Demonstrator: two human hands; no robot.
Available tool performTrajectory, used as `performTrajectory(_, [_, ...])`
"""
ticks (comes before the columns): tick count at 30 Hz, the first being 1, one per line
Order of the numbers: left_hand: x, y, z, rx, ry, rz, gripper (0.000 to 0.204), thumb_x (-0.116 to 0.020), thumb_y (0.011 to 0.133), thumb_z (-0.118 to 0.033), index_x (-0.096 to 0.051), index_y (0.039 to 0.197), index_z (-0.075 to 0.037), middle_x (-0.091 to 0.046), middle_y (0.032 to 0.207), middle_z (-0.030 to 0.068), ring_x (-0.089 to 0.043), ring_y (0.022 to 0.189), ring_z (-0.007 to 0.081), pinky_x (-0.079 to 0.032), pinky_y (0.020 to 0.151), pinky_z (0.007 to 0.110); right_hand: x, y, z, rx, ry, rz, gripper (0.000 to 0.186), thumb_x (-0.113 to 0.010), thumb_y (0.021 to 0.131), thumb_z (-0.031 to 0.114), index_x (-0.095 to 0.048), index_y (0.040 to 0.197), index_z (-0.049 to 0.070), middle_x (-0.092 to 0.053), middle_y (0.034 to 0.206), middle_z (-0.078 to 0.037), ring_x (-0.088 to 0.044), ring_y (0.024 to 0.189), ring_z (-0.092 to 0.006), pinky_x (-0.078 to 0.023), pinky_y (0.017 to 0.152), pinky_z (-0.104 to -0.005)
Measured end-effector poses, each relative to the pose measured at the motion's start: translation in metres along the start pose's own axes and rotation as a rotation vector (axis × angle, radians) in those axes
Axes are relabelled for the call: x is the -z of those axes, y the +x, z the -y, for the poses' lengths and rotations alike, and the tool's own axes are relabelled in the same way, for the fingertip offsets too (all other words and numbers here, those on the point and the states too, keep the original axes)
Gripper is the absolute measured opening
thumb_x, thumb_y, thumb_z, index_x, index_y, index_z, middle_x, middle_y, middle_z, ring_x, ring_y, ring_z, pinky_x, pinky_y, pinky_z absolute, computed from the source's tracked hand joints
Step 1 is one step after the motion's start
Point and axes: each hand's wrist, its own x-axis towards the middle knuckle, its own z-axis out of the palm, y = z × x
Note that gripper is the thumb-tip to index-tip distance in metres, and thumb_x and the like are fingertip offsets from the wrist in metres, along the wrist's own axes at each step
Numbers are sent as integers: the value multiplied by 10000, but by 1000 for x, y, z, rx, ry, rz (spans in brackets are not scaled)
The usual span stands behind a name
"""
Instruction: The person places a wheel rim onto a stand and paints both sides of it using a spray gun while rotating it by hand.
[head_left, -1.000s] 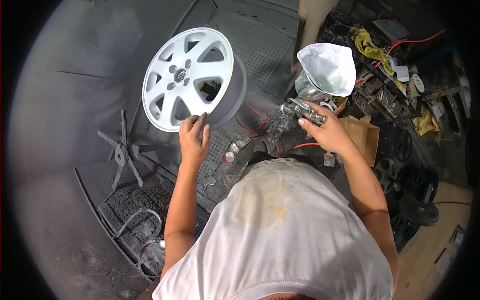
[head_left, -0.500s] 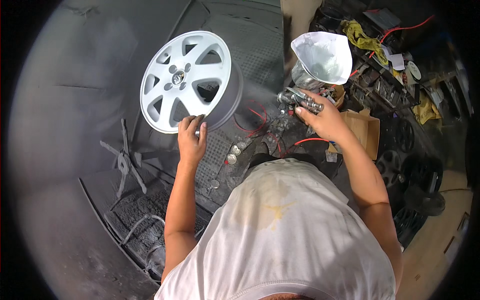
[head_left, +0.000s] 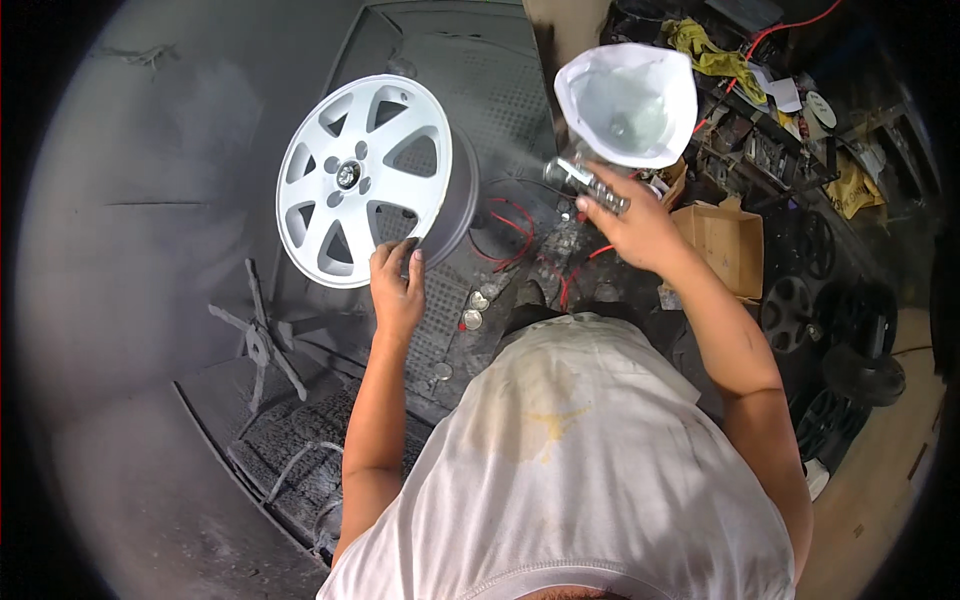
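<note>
A white alloy wheel rim [head_left: 330,215] with wide spokes and a small dark emblem at its hub faces me at upper left, its barrel showing on the right side. My left hand [head_left: 398,285] grips the rim's lower edge, with darkened fingertips over the lip. To the right, my right hand [head_left: 635,225] is closed around a metal spray gun [head_left: 585,185]. The gun's nozzle points left at the wheel across a gap, and a faint mist hangs before it. Above the gun sits a white-lined cup [head_left: 625,105], open at the top.
A grey spoked stand [head_left: 258,345] stands at left. Red hose [head_left: 520,235] runs across the floor beyond my shirt. At right are an open cardboard box [head_left: 725,245], a cluttered shelf [head_left: 750,150] with a yellow cloth [head_left: 705,50], and dark wheels [head_left: 790,315].
The wheel's spokes have turned a little, and my left hand sits slightly lower and further right. The gun and its cup have shifted left and tilted, with my right hand still holding the gun.
</note>
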Motion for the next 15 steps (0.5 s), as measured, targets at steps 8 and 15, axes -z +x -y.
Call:
performTrajectory(8, [15, -31, 37, -112, 207, -57, 320, -619, 949, -152, -662, 1216, 20, -628, 1199, 199, -578, 1132, 396, -442, 1007, 478, -2, -41, 34, -290, 434, 599, 511, -662, 989, 214, -541, 1466, 77, -665, 1362, -153, -638, 1227, -246, -477, 1041, -367])
performTrajectory(15, [94, -35, 136, -217, 530, 107, 314, -642, 900, -143, -657, 1207, -77, -625, 1237, 138, -549, 1221, 367, -346, 1169, 527, 7, -30, 17, 33, 309, 287, 509, -661, 989, 225, -548, 1449, 38, -666, 1344, -169, -640, 1232, -262, -461, 1063, -349])
